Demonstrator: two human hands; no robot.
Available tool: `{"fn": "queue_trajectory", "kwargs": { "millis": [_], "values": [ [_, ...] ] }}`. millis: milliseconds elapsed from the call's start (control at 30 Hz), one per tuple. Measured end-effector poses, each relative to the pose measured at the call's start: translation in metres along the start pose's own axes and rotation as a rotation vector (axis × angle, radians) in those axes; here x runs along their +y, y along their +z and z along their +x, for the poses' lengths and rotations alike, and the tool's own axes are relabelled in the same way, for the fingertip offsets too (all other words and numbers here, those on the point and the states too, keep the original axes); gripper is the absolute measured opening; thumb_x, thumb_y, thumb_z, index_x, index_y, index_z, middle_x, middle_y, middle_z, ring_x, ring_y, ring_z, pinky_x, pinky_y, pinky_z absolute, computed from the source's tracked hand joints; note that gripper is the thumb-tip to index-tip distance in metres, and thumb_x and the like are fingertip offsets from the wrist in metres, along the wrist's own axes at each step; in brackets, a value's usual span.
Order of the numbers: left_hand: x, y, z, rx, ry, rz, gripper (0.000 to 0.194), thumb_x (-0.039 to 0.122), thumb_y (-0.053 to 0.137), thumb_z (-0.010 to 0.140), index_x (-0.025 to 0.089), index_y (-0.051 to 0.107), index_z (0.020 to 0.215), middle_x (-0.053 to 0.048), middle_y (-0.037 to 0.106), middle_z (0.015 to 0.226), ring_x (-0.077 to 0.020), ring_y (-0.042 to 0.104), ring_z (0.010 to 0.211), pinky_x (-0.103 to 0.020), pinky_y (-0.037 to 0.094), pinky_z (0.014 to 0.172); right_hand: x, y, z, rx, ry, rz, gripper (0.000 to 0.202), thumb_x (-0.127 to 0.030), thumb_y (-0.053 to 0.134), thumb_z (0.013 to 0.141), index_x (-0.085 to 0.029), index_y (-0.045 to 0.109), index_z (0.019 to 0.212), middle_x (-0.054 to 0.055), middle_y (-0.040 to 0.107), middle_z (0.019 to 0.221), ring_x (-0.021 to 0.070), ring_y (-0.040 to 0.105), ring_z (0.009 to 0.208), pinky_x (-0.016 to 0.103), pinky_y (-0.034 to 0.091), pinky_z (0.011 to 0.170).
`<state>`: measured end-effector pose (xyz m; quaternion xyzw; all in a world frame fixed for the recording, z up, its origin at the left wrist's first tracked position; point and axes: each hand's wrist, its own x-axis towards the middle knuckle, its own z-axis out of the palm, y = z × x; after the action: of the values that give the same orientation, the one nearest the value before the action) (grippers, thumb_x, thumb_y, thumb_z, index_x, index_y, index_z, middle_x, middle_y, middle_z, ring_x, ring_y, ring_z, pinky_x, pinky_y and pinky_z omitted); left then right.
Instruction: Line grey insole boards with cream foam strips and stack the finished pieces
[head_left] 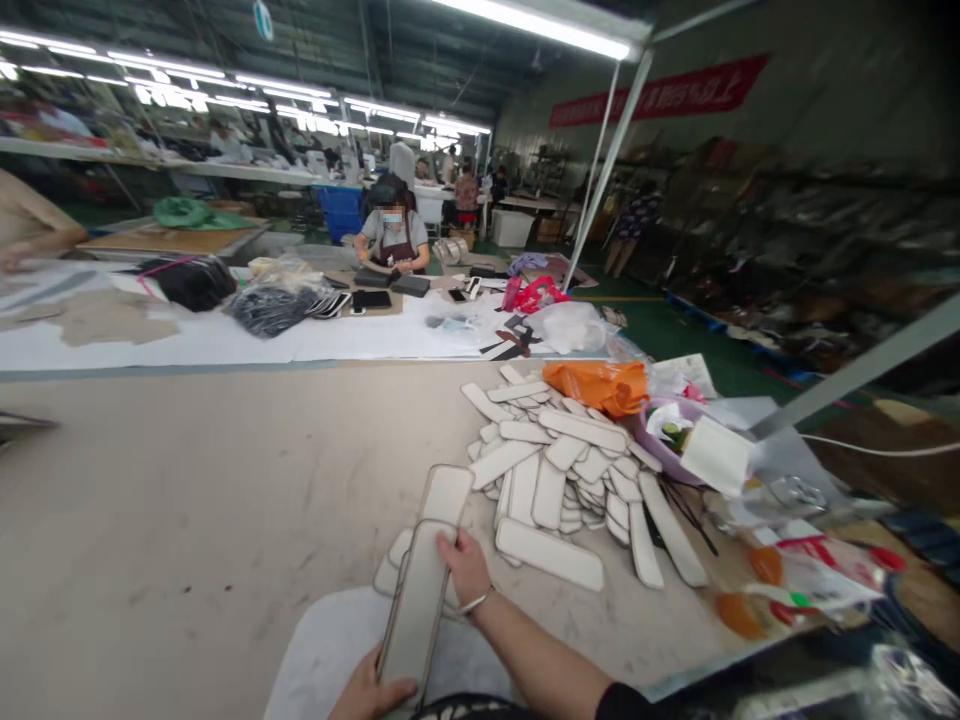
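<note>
A long pale panel with rounded corners and a dark edge (415,610) is held between my two hands above the near edge of the table. My left hand (375,688) grips its lower end, the thumb lying across the face. Higher up, my right hand (465,566) pinches its right side near the top. Just beyond it lies another such panel (448,493), partly covered by the held one. A few more pale pieces (388,568) show behind its left side. To the right is a heap of similar panels (551,485).
An orange bag (600,385) and a purple basin (660,445) stand beyond the heap. Plastic packaging (832,565) lies on the right. Across the table, a co-worker (394,230) handles pieces at a white-covered bench (315,345). A slanted metal post (862,370) rises at the right.
</note>
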<state>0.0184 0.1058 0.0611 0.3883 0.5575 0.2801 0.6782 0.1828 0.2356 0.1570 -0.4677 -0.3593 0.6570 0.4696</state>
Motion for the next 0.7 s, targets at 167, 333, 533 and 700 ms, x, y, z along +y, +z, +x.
{"fn": "queue_trajectory", "kwargs": {
  "millis": [167, 333, 533, 700],
  "values": [
    [0.027, 0.008, -0.015, -0.039, 0.044, -0.158, 0.079, 0.046, 0.077, 0.051, 0.015, 0.050, 0.118, -0.011, 0.063, 0.108, -0.0291, 0.057, 0.099, -0.038, 0.045, 0.087, -0.017, -0.007, 0.008, 0.085, -0.025, -0.130, 0.033, -0.050, 0.060, 0.070, -0.020, 0.060, 0.085, 0.002, 0.067, 0.079, 0.0177, 0.059, 0.073, 0.030, 0.049, 0.067],
    [0.016, 0.002, -0.013, 0.013, 0.058, -0.223, 0.075, 0.043, 0.078, 0.050, 0.014, 0.053, 0.114, -0.011, 0.064, 0.106, -0.0282, 0.057, 0.099, -0.037, 0.044, 0.087, -0.044, -0.019, 0.028, 0.204, -0.082, -0.123, 0.044, -0.050, 0.058, 0.071, -0.016, 0.058, 0.099, 0.005, 0.067, 0.089, 0.0178, 0.060, 0.079, 0.030, 0.050, 0.072],
    [0.011, 0.006, -0.017, 0.138, 0.021, -0.197, 0.070, 0.044, 0.076, 0.051, 0.014, 0.054, 0.110, -0.009, 0.066, 0.102, -0.0287, 0.057, 0.097, -0.037, 0.045, 0.085, -0.105, -0.052, 0.054, 0.528, -0.290, -0.197, 0.052, -0.051, 0.051, 0.074, -0.014, 0.053, 0.111, 0.007, 0.064, 0.099, 0.0183, 0.059, 0.088, 0.030, 0.049, 0.075],
    [0.031, -0.004, -0.014, 0.201, -0.073, -0.209, 0.065, 0.045, 0.074, 0.057, 0.020, 0.053, 0.114, -0.007, 0.061, 0.111, -0.0284, 0.055, 0.104, -0.038, 0.045, 0.088, -0.132, -0.070, 0.034, 0.378, -0.304, -0.555, 0.055, -0.040, 0.061, 0.066, -0.015, 0.055, 0.115, 0.010, 0.060, 0.108, 0.0275, 0.056, 0.101, 0.035, 0.049, 0.077]
  ]
}}
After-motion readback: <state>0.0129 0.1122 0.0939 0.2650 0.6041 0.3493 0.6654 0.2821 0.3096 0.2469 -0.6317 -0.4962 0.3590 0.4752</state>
